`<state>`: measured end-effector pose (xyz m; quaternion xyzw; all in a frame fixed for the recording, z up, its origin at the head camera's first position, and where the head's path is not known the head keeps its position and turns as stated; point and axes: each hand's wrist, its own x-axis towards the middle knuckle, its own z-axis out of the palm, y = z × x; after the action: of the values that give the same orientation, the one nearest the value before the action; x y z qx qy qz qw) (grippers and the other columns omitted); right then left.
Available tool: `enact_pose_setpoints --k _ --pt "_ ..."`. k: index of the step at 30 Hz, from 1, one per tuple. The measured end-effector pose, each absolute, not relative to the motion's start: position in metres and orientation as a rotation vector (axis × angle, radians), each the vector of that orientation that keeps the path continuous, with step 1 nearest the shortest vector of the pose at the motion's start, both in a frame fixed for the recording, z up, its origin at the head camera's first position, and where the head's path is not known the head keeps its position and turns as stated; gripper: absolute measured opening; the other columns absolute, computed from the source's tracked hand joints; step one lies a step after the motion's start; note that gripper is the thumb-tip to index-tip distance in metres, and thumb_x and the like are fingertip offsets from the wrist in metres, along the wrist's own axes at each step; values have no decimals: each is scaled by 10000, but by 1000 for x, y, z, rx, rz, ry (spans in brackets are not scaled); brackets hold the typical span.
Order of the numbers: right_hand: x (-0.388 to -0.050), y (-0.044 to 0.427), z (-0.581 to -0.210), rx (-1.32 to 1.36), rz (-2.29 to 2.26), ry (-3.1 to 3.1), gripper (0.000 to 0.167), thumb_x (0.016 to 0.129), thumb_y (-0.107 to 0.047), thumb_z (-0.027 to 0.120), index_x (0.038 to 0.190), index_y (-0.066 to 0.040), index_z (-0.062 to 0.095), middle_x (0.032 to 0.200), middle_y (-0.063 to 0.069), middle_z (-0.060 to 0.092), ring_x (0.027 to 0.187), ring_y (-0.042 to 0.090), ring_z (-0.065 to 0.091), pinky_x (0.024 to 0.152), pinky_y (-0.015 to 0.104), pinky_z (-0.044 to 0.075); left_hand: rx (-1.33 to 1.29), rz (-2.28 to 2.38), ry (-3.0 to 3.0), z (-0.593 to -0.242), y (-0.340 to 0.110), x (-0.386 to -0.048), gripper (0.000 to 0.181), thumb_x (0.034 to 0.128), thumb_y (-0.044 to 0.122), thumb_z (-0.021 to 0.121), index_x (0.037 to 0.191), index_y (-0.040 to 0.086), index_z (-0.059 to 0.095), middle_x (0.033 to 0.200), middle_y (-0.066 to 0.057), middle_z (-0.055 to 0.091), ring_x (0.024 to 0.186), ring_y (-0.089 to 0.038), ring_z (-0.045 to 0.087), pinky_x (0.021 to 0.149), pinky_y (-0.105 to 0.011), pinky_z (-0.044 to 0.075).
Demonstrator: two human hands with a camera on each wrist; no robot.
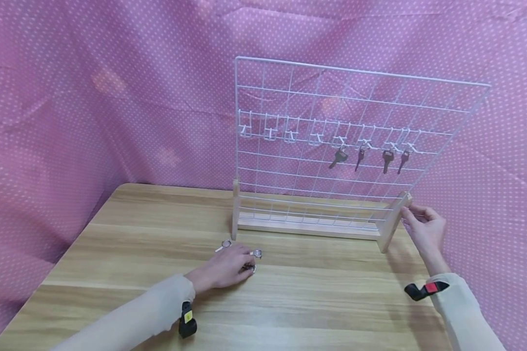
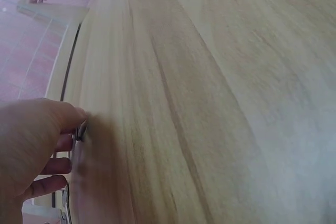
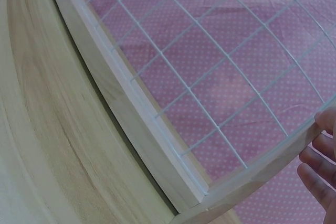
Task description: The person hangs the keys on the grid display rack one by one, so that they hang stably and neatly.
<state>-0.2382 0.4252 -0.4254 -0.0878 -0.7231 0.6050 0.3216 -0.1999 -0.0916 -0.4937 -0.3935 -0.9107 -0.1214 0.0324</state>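
In the head view my left hand [image 1: 228,265] is low over the table, fingers bent. Its thumb and forefinger pinch a small dark metal piece [image 2: 80,131], apparently a key with its ring, mostly hidden by the fingers. Two more keys on rings lie beside that hand, one key [image 1: 257,254] by the fingers and another key [image 1: 225,244] behind the knuckles. My right hand [image 1: 427,231] grips the right wooden upright [image 1: 394,222] of a white wire grid rack [image 1: 325,168], thumb against its edge. Several keys [image 1: 388,158] hang from hooks on the right half of the grid.
White hooks [image 1: 271,133] on the grid's left half carry no keys. A wooden crossbar [image 1: 307,226] joins the rack's two uprights. The rack stands near the back of the wood-grain table [image 1: 136,234]. Pink dotted cloth [image 1: 158,97] hangs behind and at both sides.
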Motion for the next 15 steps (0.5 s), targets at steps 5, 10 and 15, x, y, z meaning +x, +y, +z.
enact_pose_setpoints --k 5,10,15 --pt "-238 426 -425 -250 1582 -1915 190 907 25 770 909 -164 753 714 -213 738 626 -70 704 617 97 583 -1220 -421 -2815 -492 -92 -201 65 972 252 759 974 205 804 964 65 718 889 -77 611 794 -267 543" --pt "-238 428 -424 -322 1618 -1940 119 911 -6 785 988 -93 758 726 -198 735 640 -56 709 629 106 591 -1210 -442 -2844 -492 -95 -202 89 994 252 731 1010 207 806 956 73 754 848 -35 607 783 -240 542" --pt "-239 429 -424 -344 1646 -1932 125 907 -5 789 993 -91 757 728 -179 738 639 -32 719 627 116 596 -1196 -518 -2843 -491 -98 -202 65 987 225 742 1000 198 800 954 60 776 818 -23 616 750 -232 545"
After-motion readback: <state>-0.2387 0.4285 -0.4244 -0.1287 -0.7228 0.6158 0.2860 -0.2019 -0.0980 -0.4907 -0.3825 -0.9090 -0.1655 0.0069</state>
